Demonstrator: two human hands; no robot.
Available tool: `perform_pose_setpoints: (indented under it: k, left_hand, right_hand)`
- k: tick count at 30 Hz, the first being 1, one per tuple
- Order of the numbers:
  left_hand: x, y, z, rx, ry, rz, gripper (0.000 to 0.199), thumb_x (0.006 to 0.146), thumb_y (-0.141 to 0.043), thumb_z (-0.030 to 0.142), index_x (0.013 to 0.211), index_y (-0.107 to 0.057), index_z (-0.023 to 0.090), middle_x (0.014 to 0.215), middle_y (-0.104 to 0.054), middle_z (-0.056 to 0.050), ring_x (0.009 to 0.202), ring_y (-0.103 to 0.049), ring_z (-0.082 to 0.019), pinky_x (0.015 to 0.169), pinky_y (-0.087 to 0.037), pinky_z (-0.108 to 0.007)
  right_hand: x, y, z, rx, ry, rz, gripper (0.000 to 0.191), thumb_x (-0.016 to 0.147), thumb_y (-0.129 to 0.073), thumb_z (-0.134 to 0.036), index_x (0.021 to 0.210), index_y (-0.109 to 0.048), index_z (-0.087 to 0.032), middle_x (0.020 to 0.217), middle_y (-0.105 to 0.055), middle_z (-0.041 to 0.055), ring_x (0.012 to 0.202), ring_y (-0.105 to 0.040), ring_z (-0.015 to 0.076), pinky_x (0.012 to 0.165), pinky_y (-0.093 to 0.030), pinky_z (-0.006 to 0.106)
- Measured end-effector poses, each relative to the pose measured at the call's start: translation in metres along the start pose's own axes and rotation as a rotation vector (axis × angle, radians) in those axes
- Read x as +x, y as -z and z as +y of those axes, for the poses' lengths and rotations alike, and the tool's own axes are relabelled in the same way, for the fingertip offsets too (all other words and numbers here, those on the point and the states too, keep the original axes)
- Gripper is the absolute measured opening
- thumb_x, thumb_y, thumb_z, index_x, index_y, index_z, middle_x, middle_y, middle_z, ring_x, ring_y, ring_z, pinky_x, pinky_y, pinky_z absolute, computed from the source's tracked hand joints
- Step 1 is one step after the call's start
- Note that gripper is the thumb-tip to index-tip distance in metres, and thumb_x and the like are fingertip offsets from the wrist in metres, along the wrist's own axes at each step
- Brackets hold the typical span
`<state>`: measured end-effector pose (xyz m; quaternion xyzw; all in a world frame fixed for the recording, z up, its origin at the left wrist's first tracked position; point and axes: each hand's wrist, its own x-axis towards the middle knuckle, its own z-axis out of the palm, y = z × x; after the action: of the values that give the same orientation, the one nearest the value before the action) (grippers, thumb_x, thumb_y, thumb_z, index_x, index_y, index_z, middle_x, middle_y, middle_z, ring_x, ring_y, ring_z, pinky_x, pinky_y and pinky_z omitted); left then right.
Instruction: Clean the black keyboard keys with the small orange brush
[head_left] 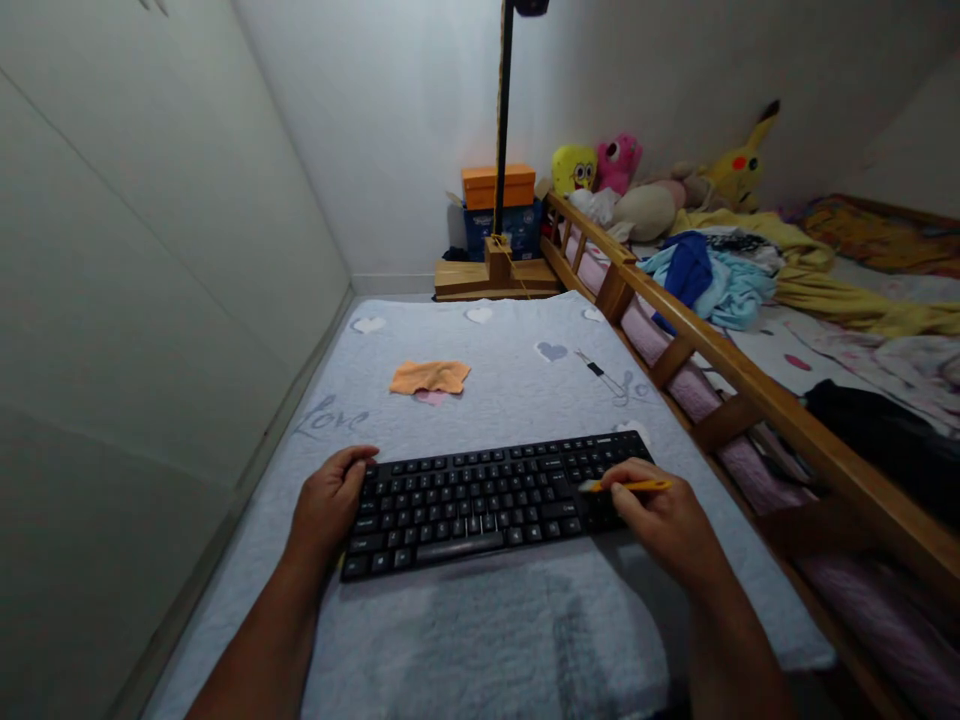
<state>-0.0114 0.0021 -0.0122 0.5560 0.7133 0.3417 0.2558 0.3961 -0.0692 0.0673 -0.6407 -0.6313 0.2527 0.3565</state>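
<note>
**Brushing apparently under way, extent unclear**

At lower centre, the right hand (664, 518) pinches a yellow brush (650, 486) at the right part of the black keyboard (469, 500); the left hand (324, 502) grips its left end. Which keys are done or left cannot be told.

Black, white-lettered keyboard (465, 497), yellow-handled tool (648, 486), orange cloth (429, 377), pale blue heart-patterned cover (427, 425).

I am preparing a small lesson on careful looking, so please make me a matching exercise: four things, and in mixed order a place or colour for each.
1. keyboard
2. cloth
3. yellow-handled brush
4. left hand

A. in the right hand
B. at the keyboard's left end
C. black
D. orange

Pairs: 1-C, 2-D, 3-A, 4-B
</note>
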Motion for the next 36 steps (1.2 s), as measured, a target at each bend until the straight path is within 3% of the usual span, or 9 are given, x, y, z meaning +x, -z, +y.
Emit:
perform_pose_setpoints:
  k: [12,24,31,36]
  left_hand:
    - [-0.001,-0.001,0.001,-0.006,0.008,-0.004,0.042,0.085,-0.049,0.044,0.106,-0.076,0.02,0.1,-0.078,-0.008,0.096,-0.071,-0.029,0.091,-0.053,-0.037]
    - [-0.002,-0.002,0.002,-0.007,-0.011,0.01,0.043,0.084,-0.049,0.042,0.107,-0.077,0.019,0.1,-0.079,-0.008,0.092,-0.071,-0.027,0.088,-0.054,-0.036]
    - [0.0,-0.004,-0.004,-0.028,-0.004,0.015,0.044,0.083,-0.05,0.043,0.108,-0.078,0.02,0.099,-0.079,-0.007,0.087,-0.071,-0.026,0.084,-0.055,-0.036]
    - [-0.001,-0.004,0.001,-0.05,0.006,0.014,0.043,0.082,-0.051,0.042,0.107,-0.078,0.019,0.097,-0.079,-0.007,0.086,-0.071,-0.026,0.084,-0.055,-0.036]
  right_hand:
    - [-0.006,-0.021,-0.02,-0.124,0.073,-0.02,0.02,0.086,-0.053,-0.027,0.074,-0.068,-0.022,0.078,-0.073,0.0046,0.074,-0.068,0.021,0.069,-0.046,0.032]
    - [0.002,-0.044,-0.034,0.029,0.092,-0.225,0.018,0.084,-0.053,-0.022,0.079,-0.071,-0.02,0.08,-0.073,0.0044,0.074,-0.067,0.0191,0.067,-0.046,0.03]
    - [0.004,-0.034,-0.028,0.04,0.107,-0.14,0.021,0.085,-0.054,-0.027,0.078,-0.072,-0.02,0.076,-0.072,0.004,0.072,-0.067,0.0189,0.066,-0.046,0.029]
    - [0.005,-0.045,-0.035,-0.03,0.14,-0.199,0.021,0.084,-0.052,-0.024,0.077,-0.071,-0.02,0.076,-0.073,0.0042,0.068,-0.066,0.0176,0.064,-0.044,0.029]
